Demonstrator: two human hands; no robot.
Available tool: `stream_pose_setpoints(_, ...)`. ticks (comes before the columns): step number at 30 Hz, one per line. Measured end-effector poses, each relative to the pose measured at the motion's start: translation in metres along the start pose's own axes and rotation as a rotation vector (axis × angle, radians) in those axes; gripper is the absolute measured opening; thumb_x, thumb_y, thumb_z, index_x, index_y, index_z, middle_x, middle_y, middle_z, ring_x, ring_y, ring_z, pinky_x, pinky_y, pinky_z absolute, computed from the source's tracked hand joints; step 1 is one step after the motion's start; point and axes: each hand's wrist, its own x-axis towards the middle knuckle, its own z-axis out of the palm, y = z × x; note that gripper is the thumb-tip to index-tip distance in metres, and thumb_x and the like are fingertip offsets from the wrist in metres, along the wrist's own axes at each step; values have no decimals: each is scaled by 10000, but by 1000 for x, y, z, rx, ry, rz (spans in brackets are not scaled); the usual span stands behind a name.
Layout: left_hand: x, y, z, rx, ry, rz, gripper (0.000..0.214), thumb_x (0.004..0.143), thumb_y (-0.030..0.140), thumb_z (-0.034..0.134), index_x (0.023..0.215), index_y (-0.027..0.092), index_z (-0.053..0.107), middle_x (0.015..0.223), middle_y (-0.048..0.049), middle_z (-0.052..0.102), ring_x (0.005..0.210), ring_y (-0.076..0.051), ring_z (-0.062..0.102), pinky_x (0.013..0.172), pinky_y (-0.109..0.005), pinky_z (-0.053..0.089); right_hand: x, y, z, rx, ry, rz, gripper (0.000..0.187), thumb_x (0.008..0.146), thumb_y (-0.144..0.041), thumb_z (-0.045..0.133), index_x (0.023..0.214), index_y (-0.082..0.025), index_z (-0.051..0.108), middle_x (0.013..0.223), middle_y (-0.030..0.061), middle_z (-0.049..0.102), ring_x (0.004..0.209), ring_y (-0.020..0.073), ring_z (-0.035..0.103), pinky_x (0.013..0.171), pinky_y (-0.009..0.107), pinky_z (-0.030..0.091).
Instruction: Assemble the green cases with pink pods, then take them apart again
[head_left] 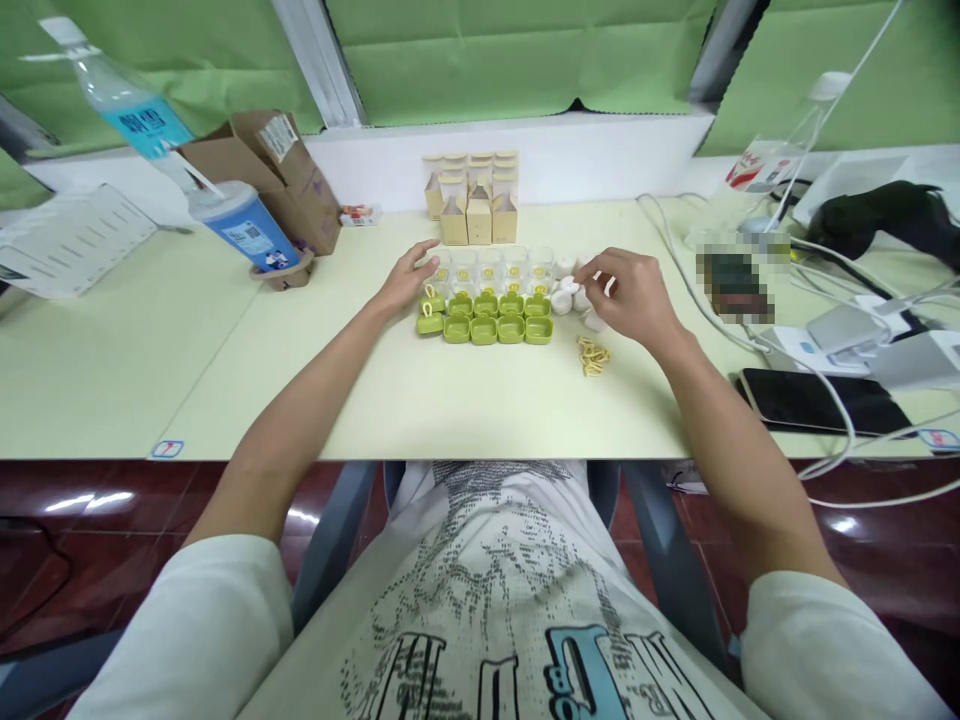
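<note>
My left hand (407, 280) rests at the left end of the rows, fingers stretched out and apart, beside the clear cups (488, 268) with yellow marks. In front of the cups stand two rows of green open-topped small containers (484, 329). At their left end, two green pieces (430, 323) carry pale yellow loops on top. My right hand (626, 290) is over a cluster of white round pieces (561, 300), its thumb and fingers curled into a pinch; what lies between the fingertips is hidden. Nearer me is a small pile of yellow loops (592, 356).
Small open cardboard boxes (480, 215) stand against the wall. To the left are a blue cup (251, 230), a bottle (131, 110) and a brown carton (289, 185). A phone (825, 402), cables and white devices lie to the right.
</note>
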Motion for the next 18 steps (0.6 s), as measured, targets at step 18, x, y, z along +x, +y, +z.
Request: stream_pose_setpoints(18, 42, 22, 20, 22, -96, -6, 588, 891, 648, 796, 1243, 177, 771, 1341, -175, 814, 1263, -307, 744, 1167, -507, 597, -13, -12, -9, -376, -548, -44, 325, 975, -233, 685, 1252, -267, 852, 1198, 94, 863, 1039, 317, 771, 708, 378, 446)
